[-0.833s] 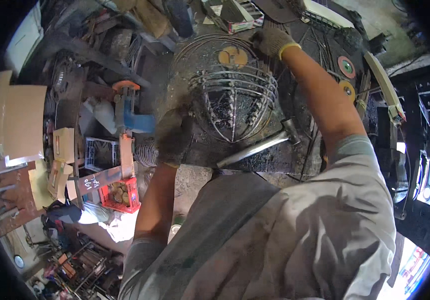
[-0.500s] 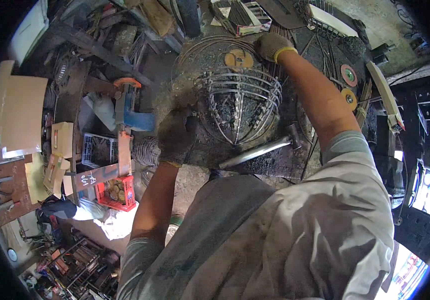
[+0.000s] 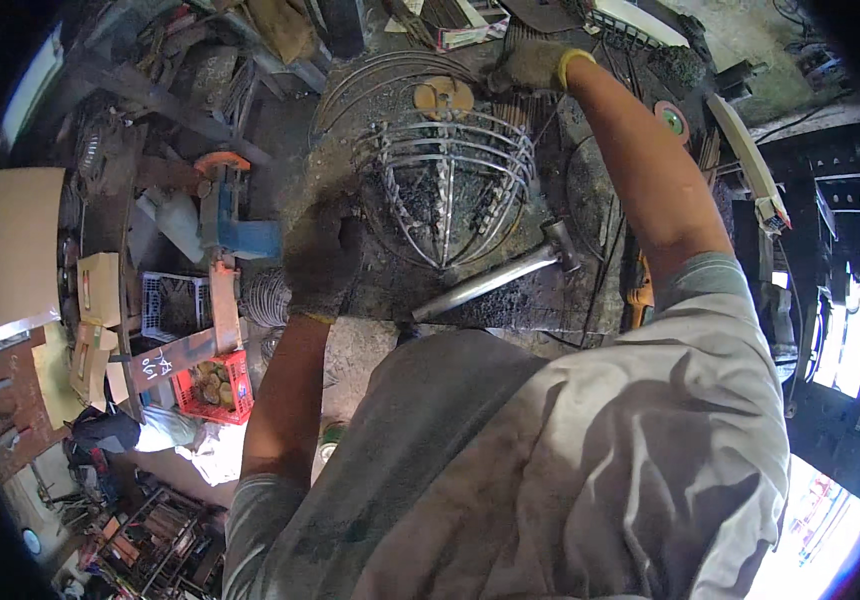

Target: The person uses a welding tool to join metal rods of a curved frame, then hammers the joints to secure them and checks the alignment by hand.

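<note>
Across the dark, gritty tabletop point(image 3: 540, 312), a cage of curved metal bars point(image 3: 447, 190) lies between the left hand point(image 3: 322, 258) and right hand point(image 3: 535, 68). Shadow blurs the left's dark glove; the right's fingertips, near thin rods point(image 3: 525, 112), are obscured. Whether either grip is spread or pinching, I cannot tell. A smooth-handled hammer point(image 3: 490, 283) slants below; the upper edge crops a carton point(image 3: 472, 36).

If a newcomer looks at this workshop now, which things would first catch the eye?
Probably the curved metal frame on the dark table, with a hammer lying just on its near side. Next come the gloved left hand, left of the frame, and the gloved right hand, beyond its far right side. Left of the table, the red crate stands out by its colour.
</note>
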`<state>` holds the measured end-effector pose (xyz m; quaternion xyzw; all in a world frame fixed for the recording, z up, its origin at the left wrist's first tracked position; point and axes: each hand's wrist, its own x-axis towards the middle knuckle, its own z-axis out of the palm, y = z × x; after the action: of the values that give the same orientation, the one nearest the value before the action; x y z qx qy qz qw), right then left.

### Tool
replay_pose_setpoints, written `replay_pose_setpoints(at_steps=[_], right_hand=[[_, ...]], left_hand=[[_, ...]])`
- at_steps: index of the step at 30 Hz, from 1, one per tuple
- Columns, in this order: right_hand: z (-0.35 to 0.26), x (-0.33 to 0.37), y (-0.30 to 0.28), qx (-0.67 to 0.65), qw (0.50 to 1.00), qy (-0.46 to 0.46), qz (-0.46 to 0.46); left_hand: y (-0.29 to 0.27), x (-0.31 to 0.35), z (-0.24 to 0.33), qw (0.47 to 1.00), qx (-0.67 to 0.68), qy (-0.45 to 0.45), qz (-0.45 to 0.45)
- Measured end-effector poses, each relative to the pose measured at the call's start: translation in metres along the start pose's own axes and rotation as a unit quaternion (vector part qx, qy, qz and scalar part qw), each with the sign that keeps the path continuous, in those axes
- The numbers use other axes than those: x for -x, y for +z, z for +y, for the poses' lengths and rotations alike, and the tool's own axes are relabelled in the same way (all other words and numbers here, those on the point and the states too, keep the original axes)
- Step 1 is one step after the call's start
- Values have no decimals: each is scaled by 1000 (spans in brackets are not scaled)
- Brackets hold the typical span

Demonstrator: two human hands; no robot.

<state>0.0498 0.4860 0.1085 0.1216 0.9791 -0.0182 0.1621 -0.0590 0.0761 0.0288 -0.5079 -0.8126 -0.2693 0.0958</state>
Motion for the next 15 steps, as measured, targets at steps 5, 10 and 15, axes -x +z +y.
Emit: replay_pose_setpoints(at_steps=[5, 10, 15], right_hand=[[-5, -1, 14, -229, 969, 77, -59], [12, -20, 31, -72, 991, 100, 51], [6, -37, 46, -21, 996, 63, 66]], left_hand=[[-4, -3, 5, 1000, 23, 5, 9], [-9, -5, 8, 999, 24, -34, -30], [-9, -3, 8, 997, 15, -59, -48]])
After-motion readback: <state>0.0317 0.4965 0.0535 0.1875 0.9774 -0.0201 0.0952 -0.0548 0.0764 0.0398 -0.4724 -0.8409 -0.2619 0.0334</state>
